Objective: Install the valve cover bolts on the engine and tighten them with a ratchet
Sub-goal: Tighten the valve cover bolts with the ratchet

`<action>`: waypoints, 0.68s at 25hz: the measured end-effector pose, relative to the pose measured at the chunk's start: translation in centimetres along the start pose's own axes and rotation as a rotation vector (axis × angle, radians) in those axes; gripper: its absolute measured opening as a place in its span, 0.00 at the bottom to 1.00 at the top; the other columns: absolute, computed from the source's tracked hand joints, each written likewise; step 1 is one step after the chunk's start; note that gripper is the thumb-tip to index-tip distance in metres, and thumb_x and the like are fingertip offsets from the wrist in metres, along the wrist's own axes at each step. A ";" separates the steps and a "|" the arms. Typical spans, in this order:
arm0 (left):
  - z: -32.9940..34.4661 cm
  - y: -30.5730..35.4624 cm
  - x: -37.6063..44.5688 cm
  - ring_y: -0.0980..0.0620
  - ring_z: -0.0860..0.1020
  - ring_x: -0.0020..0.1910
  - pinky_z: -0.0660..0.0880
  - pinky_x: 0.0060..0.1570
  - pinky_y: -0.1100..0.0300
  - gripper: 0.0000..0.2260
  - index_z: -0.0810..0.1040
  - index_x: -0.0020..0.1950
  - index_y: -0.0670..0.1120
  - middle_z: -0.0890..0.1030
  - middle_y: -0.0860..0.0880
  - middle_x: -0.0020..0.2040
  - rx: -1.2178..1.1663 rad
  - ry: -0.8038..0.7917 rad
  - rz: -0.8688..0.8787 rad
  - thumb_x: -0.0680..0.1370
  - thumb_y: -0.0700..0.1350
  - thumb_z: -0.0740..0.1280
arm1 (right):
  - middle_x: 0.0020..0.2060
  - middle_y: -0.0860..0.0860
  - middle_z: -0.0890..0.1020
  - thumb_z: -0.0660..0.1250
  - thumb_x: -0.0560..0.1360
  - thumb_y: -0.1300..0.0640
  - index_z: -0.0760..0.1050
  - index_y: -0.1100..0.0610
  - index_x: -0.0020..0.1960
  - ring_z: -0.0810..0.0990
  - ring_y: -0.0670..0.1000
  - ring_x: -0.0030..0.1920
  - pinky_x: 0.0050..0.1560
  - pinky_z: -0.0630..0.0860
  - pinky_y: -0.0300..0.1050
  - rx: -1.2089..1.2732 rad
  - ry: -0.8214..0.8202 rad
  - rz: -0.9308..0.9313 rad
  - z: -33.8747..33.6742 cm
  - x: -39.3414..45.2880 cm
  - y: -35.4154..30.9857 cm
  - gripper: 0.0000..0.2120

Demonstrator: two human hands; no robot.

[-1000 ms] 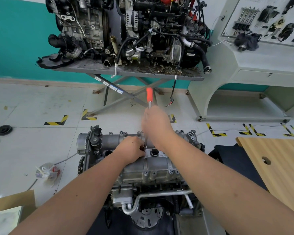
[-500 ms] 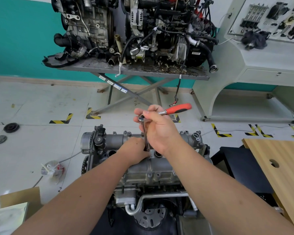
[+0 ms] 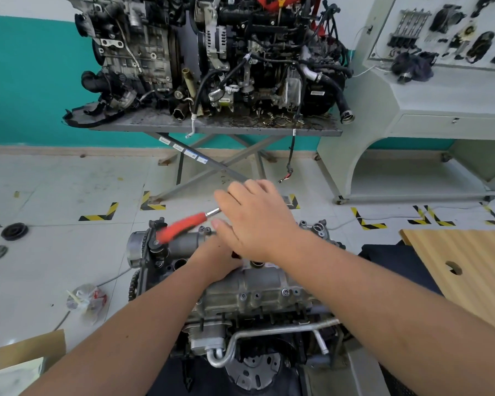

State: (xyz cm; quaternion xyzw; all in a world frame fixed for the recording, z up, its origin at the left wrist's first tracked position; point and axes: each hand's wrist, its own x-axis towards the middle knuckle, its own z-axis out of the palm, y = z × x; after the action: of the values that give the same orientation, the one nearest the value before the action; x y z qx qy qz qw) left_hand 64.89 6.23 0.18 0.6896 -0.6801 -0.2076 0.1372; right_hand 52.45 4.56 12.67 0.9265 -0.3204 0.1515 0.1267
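The grey cast-aluminium engine with its valve cover sits low in front, and both hands are on top of it. The right hand lies flat over the head of the red-handled chrome ratchet, fingers straight and spread, pressing rather than wrapping; the handle sticks out to the left over the engine's pulley end. The left hand rests on the cover just under it, mostly hidden, so can't tell its grip. Tiled floor lies to the left, and a wooden tabletop edge is near on the right.
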 end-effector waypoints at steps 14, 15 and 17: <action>-1.9 0.0 -0.8 0.52 0.82 0.36 0.77 0.42 0.52 0.22 0.79 0.41 0.41 0.84 0.48 0.35 -0.292 -0.120 -0.005 0.81 0.59 0.62 | 0.44 0.54 0.86 0.62 0.81 0.65 0.68 0.54 0.43 0.86 0.51 0.45 0.40 0.77 0.41 2.244 0.199 1.131 -0.2 1.9 -1.0 0.10; -1.8 0.0 -0.7 0.51 0.82 0.37 0.78 0.44 0.51 0.21 0.79 0.41 0.41 0.84 0.48 0.36 -0.283 -0.141 0.021 0.81 0.57 0.62 | 0.45 0.53 0.86 0.64 0.80 0.66 0.68 0.53 0.39 0.85 0.52 0.47 0.46 0.76 0.43 2.278 0.251 1.119 0.3 1.5 -1.0 0.14; -1.8 -0.1 -0.5 0.47 0.82 0.39 0.77 0.46 0.49 0.21 0.79 0.42 0.39 0.84 0.44 0.37 -0.271 -0.147 0.055 0.82 0.54 0.61 | 0.47 0.53 0.86 0.66 0.78 0.67 0.67 0.52 0.36 0.84 0.53 0.51 0.57 0.75 0.47 2.229 0.271 1.028 1.0 0.9 -1.3 0.16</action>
State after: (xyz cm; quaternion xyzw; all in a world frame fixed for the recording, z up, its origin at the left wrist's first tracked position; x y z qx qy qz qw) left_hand 65.87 6.60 1.74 0.6288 -0.6726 -0.3436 0.1848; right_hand 54.16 4.76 11.83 0.2718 -0.3274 0.4688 -0.7741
